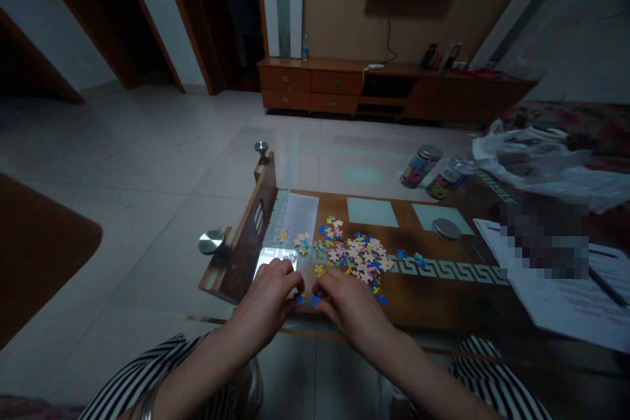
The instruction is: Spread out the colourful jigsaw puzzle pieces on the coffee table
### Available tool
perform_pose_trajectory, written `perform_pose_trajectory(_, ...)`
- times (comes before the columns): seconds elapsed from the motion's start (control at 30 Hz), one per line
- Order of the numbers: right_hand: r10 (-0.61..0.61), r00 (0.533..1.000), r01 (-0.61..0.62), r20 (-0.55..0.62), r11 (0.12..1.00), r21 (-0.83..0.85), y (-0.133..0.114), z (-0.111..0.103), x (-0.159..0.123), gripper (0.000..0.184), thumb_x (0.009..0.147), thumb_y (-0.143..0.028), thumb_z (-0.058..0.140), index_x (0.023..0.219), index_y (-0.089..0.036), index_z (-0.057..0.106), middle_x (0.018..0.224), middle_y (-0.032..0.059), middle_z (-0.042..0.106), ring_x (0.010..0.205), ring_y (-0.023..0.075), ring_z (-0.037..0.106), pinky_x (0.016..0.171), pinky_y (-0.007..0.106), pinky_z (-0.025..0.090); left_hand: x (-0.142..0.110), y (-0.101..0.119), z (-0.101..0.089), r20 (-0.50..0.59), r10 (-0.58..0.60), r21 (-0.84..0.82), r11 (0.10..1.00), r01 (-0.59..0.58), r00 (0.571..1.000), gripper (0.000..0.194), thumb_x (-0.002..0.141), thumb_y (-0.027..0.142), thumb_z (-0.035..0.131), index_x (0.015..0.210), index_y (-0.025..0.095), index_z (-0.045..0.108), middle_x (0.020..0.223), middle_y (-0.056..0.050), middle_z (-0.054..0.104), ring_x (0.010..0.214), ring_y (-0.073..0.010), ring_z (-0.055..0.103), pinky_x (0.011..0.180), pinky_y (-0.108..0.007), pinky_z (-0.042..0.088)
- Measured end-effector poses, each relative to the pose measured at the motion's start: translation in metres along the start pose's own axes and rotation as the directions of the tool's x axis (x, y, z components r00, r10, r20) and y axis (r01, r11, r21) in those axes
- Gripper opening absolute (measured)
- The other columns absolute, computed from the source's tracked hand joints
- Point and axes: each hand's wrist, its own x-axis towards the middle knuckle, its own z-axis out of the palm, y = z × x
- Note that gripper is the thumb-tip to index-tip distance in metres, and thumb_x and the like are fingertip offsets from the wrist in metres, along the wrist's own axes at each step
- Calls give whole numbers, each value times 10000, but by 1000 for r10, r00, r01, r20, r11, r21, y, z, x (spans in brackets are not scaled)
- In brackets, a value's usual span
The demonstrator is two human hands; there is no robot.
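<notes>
Left hand (pixel 273 283) near right hand (pixel 347 298), both in pinches.

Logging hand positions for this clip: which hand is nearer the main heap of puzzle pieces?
Right. The right hand is by the near-left edge of the heap; the left hand is farther to the left, apart from it.

Dim light, wide-angle edge distortion
</notes>
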Motion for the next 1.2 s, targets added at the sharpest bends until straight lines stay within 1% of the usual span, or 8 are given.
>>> perform_pose_trajectory(0.2, 6, 999, -6, -34, 1000, 6, -7, 6, 2, 166, 742, -53, 700, 860, -161, 654, 906, 66, 681, 829, 207, 618, 689, 295, 443, 1, -1, 0, 0, 4, -18, 1000, -4, 1000, 192, 756, 87, 653, 902, 210, 633, 1004, -34, 599, 1009, -244, 522, 835, -375, 383)
perform_pose_trajectory(0.4, -12, 996, 14, -84, 1000, 22, -6, 12, 3, 148, 745, -55, 677, 823, -172, 633, 866, 55, 681, 788, 197, 611, 673, 289, 435, 2, -3, 2, -6, 0, -16, 1000, 0, 1000, 183, 761, 86, 635, 892, 214, 635, 988, -32, 595, 1006, -250, 519, 830, -385, 388)
perform_pose_trajectory(0.57, -20, 997, 22, -73, 999, 37, -6, 13, 4, 149, 750, -50, 658, 823, -177, 630, 882, 62, 683, 809, 208, 610, 692, 305, 448, 1, -3, 1, -10, 10, -11, 1000, -10, 1000, 197, 755, 72, 622, 888, 217, 628, 1005, -30, 596, 1015, -249, 517, 836, -387, 389)
perform_pose_trajectory(0.73, -40, 997, 49, -59, 988, 149, -4, 9, 4, 226, 757, -16, 598, 903, -183, 637, 944, 65, 683, 870, 200, 613, 773, 321, 467, 1, -3, 1, -14, 12, -12, 1000, -12, 1000, 195, 753, 85, 634, 889, 224, 632, 1007, -30, 602, 1010, -253, 522, 824, -385, 387)
perform_pose_trajectory(0.87, -65, 997, 72, -44, 980, 186, -1, 6, 4, 246, 749, 15, 588, 881, -185, 645, 931, 49, 673, 866, 181, 603, 782, 310, 464, 1, -3, 1, -9, 15, -14, 1000, -15, 1000, 186, 756, 82, 643, 883, 218, 640, 1001, -32, 605, 1003, -250, 526, 811, -375, 379)
perform_pose_trajectory(1.0, -5, 997, 17, -73, 988, 156, -5, 11, 1, 155, 774, -66, 666, 889, -165, 636, 915, 62, 660, 851, 198, 602, 741, 314, 462, 1, -3, 1, -4, 19, -4, 1000, -19, 1000, 153, 771, 94, 643, 878, 203, 644, 980, -43, 606, 990, -261, 531, 798, -383, 370)
perform_pose_trajectory(1.1, 54, 994, -46, -95, 996, 78, -10, 16, -1, 188, 744, -171, 751, 885, -150, 628, 919, 80, 643, 832, 225, 602, 704, 329, 452, 1, -3, 0, -2, 17, 1, 1000, -17, 1000, 145, 775, 100, 640, 890, 189, 634, 1003, -51, 607, 994, -263, 530, 798, -381, 371)
perform_pose_trajectory(1.2, 39, 996, -35, -85, 998, 49, -11, 17, 0, 147, 739, -138, 743, 837, -170, 638, 917, 65, 637, 837, 223, 600, 696, 321, 437, 0, -4, 0, -4, 12, 5, 1000, -12, 1000, 148, 774, 99, 637, 887, 193, 628, 1007, -48, 605, 998, -261, 524, 802, -379, 372)
